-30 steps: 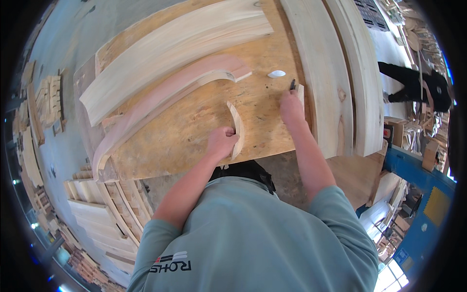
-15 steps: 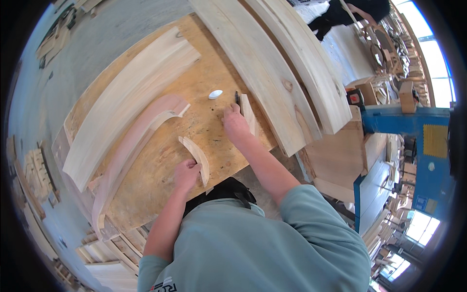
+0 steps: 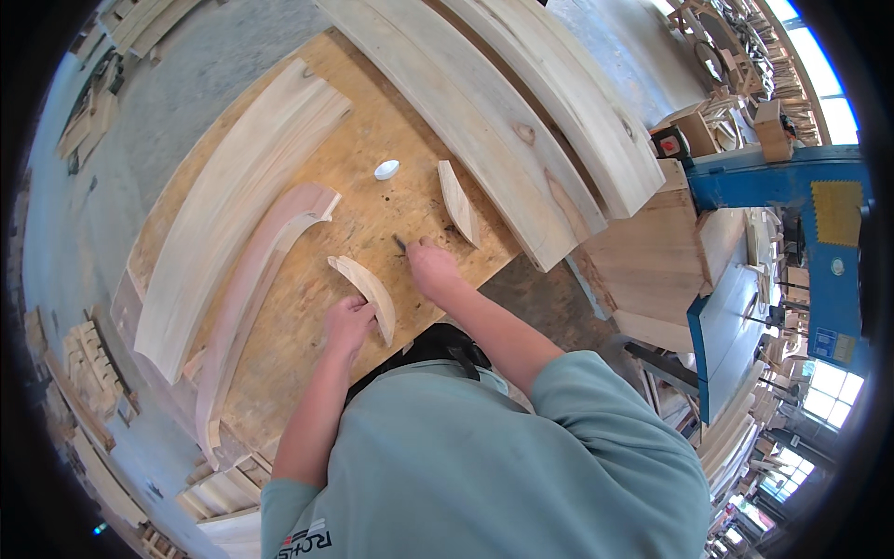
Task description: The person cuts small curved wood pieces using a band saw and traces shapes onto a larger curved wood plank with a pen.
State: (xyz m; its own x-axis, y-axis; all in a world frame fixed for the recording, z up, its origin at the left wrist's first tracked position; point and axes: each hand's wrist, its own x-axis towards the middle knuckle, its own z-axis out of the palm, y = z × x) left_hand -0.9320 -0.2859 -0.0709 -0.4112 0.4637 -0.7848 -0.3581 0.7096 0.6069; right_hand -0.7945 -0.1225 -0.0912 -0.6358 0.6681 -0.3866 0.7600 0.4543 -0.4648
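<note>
My left hand (image 3: 349,324) pinches the lower part of a small curved piece of pale wood (image 3: 374,293) by its inner edge, near the front edge of a worn plywood table (image 3: 289,368). To the right of it, my right hand (image 3: 435,268) is closed on a slim dark pen (image 3: 400,244), whose end sticks out past the fingers towards the wood. Most of the pen is hidden in that hand. Beyond my right hand lies a second small piece of wood (image 3: 457,205) with a curved edge. A small white oval object (image 3: 386,170) rests farther back.
Long curved boards lie on the table's left, one pale (image 3: 237,186) and one pinkish (image 3: 256,279). Wide planks (image 3: 484,121) run along its right side. Past them stand a wooden box (image 3: 643,256) and a blue machine (image 3: 778,177). Stacked timber (image 3: 93,363) is on the floor at left.
My right hand has picked up the pen from beside the second wood piece and drawn it back towards my left hand. A person at the far right has gone out of view.
</note>
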